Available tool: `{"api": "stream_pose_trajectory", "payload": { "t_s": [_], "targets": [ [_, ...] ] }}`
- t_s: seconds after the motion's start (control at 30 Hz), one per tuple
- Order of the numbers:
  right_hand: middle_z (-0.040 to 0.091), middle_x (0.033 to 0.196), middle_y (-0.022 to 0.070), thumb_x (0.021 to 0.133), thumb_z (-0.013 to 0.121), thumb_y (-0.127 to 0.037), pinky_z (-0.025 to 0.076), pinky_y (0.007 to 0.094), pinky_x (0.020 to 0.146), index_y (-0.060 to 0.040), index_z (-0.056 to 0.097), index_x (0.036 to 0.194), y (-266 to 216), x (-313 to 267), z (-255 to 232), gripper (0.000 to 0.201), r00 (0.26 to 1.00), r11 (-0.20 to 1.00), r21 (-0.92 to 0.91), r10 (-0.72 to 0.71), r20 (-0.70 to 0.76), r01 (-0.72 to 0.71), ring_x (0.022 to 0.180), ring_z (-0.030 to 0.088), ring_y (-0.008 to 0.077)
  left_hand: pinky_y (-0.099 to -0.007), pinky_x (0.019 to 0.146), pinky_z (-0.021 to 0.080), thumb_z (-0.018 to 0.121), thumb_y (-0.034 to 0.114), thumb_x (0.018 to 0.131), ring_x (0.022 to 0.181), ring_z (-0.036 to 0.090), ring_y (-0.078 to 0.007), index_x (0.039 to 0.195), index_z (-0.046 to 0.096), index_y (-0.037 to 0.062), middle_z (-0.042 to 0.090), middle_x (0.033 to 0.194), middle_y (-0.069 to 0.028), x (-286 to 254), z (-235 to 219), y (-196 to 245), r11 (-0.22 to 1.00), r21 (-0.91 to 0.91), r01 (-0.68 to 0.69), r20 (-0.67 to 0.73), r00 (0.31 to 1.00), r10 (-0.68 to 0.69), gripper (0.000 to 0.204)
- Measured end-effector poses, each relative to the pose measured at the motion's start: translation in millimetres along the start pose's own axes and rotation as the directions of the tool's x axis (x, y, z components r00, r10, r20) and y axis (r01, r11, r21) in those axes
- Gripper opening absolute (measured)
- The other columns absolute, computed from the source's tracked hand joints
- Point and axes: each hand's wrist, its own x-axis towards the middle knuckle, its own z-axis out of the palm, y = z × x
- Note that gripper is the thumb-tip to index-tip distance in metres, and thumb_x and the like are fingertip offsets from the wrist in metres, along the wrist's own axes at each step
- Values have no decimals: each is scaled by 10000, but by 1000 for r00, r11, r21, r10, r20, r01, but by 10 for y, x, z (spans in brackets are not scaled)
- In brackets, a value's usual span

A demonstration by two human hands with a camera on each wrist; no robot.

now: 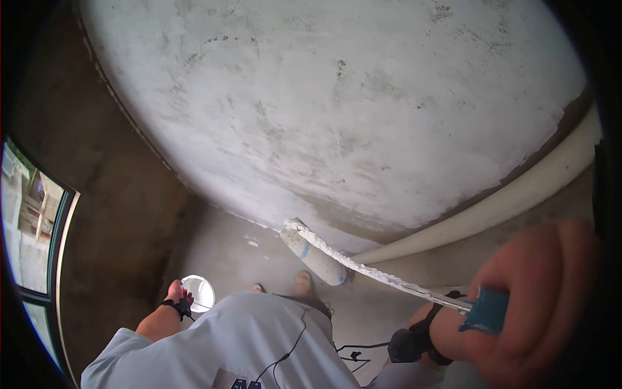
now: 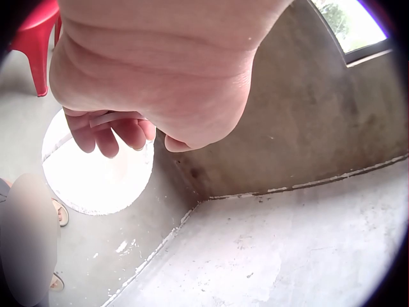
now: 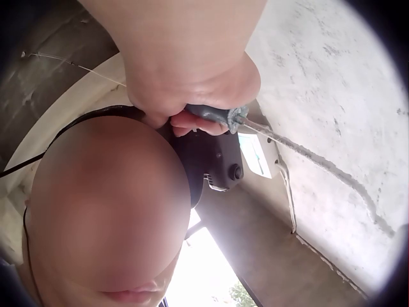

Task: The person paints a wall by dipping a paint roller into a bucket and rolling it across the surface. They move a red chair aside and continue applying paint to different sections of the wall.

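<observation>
My right hand grips the teal handle of a paint roller, raised at the right of the head view. A paint-caked rod runs from it to the roller's whitish sleeve, which overlaps the foot of the white-coated wall. In the right wrist view the fingers wrap the handle, and the sleeve lies out of frame. Low on the left, my left hand holds a white bucket. Its fingers curl round the bucket's thin white handle in the left wrist view. Glare hides the bucket's contents.
A thick pale pipe runs along the wall's lower right edge. The adjoining wall is brown and bare, with a window at far left. A red plastic stool stands behind the bucket. White drips mark the grey floor.
</observation>
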Motion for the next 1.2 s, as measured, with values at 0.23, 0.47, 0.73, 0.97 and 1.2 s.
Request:
{"api": "stream_pose_trajectory", "payload": {
  "t_s": [0.23,0.47,0.73,0.97,1.2],
  "targets": [
    [568,786,131,858,438,-356,443,236,555,38,528,711,-583,158,57,429,996,997,72,-19,89,13,578,513,183,-370,670,469,562,285,834,668,499,-215,865,469,108,468,719,-20,-70,2,33,994,106,23,35,999,-27,202],
    [585,835,158,898,414,-365,438,258,547,38,526,707,-550,-172,340,460,959,969,-101,205,-195,-228,588,516,198,-366,731,452,556,282,829,734,491,-206,926,478,116,465,753,-15,-185,25,13,995,80,57,51,997,-62,207],
    [609,901,196,965,351,-437,445,273,545,49,550,721,-655,60,289,579,896,866,-382,149,-419,-323,612,542,214,-367,701,442,559,293,811,715,484,-205,809,443,131,432,686,-2,-135,18,-21,997,71,11,52,999,-15,199],
    [623,941,218,1013,298,-451,470,268,565,66,588,768,-839,280,399,642,963,812,-553,41,-268,-188,635,570,216,-357,645,397,526,322,826,685,436,-199,821,428,136,391,698,-11,42,2,-56,998,63,5,35,999,-7,210],
    [627,940,217,1053,280,-279,467,266,570,71,620,818,-956,223,493,542,991,559,-823,-19,-134,-100,636,571,205,-357,607,393,526,269,817,651,422,-209,797,398,127,381,704,-26,-46,52,-42,1000,15,-27,25,999,27,192]
  ]
}}
